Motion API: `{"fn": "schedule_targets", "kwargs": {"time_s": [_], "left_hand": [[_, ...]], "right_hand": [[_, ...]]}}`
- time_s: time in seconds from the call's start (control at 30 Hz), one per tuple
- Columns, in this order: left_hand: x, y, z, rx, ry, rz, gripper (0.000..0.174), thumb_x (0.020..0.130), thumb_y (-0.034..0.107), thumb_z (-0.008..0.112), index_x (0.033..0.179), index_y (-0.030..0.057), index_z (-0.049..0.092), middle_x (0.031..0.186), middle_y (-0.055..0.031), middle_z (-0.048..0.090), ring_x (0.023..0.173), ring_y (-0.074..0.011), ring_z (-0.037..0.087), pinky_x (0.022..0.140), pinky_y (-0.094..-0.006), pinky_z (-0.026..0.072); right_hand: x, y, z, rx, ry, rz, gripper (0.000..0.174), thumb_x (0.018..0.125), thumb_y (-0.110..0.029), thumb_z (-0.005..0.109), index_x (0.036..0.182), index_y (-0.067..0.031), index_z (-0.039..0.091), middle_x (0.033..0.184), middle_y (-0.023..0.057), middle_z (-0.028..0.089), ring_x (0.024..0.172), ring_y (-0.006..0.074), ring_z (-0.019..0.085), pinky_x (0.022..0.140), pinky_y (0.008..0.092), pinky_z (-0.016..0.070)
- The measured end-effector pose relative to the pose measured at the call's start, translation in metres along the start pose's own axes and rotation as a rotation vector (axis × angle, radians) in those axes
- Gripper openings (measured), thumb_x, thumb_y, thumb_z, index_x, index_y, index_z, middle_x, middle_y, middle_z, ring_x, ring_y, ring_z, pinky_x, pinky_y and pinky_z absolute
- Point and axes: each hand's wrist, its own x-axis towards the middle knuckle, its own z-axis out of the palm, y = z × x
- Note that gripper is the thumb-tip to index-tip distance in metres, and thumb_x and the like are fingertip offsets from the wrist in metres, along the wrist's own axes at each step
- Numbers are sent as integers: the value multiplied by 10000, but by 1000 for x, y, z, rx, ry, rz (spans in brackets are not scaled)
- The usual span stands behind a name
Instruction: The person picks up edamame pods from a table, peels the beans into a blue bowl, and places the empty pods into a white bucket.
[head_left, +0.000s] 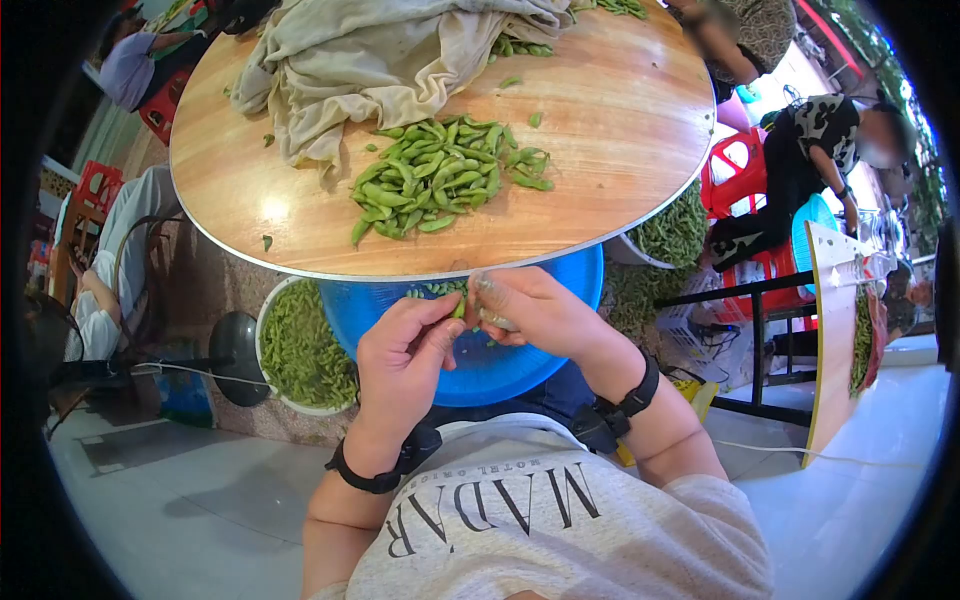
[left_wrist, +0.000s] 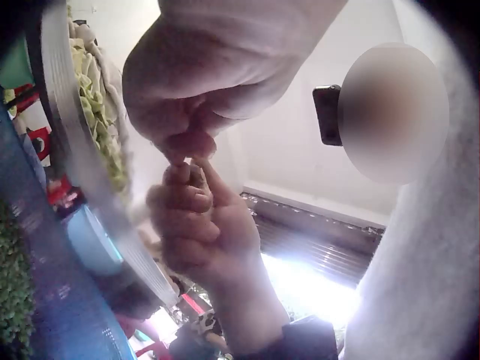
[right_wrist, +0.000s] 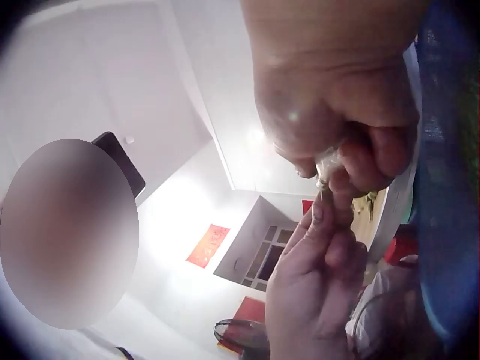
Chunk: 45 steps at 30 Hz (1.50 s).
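Wooden table above a blue basin.
Over the basin, left hand and right hand pinch one bean pod between curled fingertips.

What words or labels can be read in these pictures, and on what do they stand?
"MADAR": big dark letters on the grey sweatshirt, seen upside down.
Small curved line beside it: too small to read.
Red wall signs: blurred, unreadable.

hands: 2 | table: 1 | blue basin: 1 | cloth: 1 | white bowls: 2
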Motion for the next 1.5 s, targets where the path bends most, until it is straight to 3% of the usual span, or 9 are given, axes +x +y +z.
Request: {"fn": "schedule_targets", "kwargs": {"time_s": [0.1, 0.3, 0.37, 0.43, 0.63, 0.77, 1.07, 1.17, 1.5], "left_hand": [[0, -9, -6, 291, -7, 196, 162, 772, -34, 596, 932, -19, 611, 704, -34, 558, 545, -81, 498, 475, -195, 397], [2, -9, -12, 462, -7, 406, 120, 741, -20, 626, 859, -20, 605, 653, -62, 528, 497, -110, 487, 454, -231, 387], [-1, -9, -13, 448, -25, 306, 96, 751, -30, 608, 845, -18, 600, 644, -67, 519, 488, -116, 505, 445, -230, 393], [-2, -13, -13, 418, -4, 268, 131, 728, -31, 617, 855, -5, 599, 662, -114, 541, 545, -222, 548, 482, -286, 424], [-5, -18, -10, 274, 21, 143, 81, 772, -44, 577, 847, -19, 595, 668, -76, 553, 464, -119, 533, 409, -231, 409], [-5, -25, -10, 88, 49, -69, 71, 774, -31, 594, 845, -36, 601, 623, -72, 557, 463, -102, 539, 405, -213, 412], [-7, -26, -8, 304, 33, 50, 76, 747, 0, 639, 820, -7, 622, 612, -85, 563, 465, -128, 540, 412, -241, 404], [-4, -35, -11, 391, 10, 230, 35, 768, -30, 610, 801, -39, 603, 605, -55, 559, 441, -79, 506, 381, -211, 381], [-4, -30, -5, 433, 22, 282, 53, 745, -36, 612, 791, -11, 604, 607, -82, 542, 462, -138, 526, 410, -247, 396]], "right_hand": [[0, -4, 11, 14, -21, 54, 387, 916, -382, 405, 842, -40, 570, 599, -22, 443, 508, 48, 382, 447, 186, 323], [2, -6, 16, -30, -31, 114, 389, 908, -407, 408, 863, -56, 572, 619, -22, 448, 529, 46, 388, 440, 185, 318], [4, -7, 18, -47, -15, 120, 353, 906, -371, 422, 801, -60, 552, 618, -20, 453, 525, 45, 389, 436, 187, 315], [6, -1, 19, -58, -8, 99, 334, 904, -346, 433, 764, -62, 536, 609, -21, 452, 513, 45, 386, 433, 188, 313], [6, 2, 21, -104, 53, 125, 329, 902, -318, 451, 724, -55, 538, 589, -13, 473, 477, 47, 388, 425, 188, 319], [5, 2, 19, -83, 90, 168, 344, 904, -335, 447, 758, -46, 564, 587, -10, 473, 483, 50, 398, 432, 190, 333], [5, 8, 17, -163, 40, 133, 383, 915, -352, 413, 775, -32, 570, 582, -10, 457, 485, 60, 399, 436, 198, 340], [3, 3, 16, -163, 22, 151, 351, 916, -323, 400, 782, -37, 552, 599, -14, 468, 495, 49, 401, 439, 184, 336], [1, 9, 14, -182, 41, 80, 306, 904, -296, 451, 733, -51, 521, 592, -16, 475, 494, 46, 403, 438, 191, 323]]}}
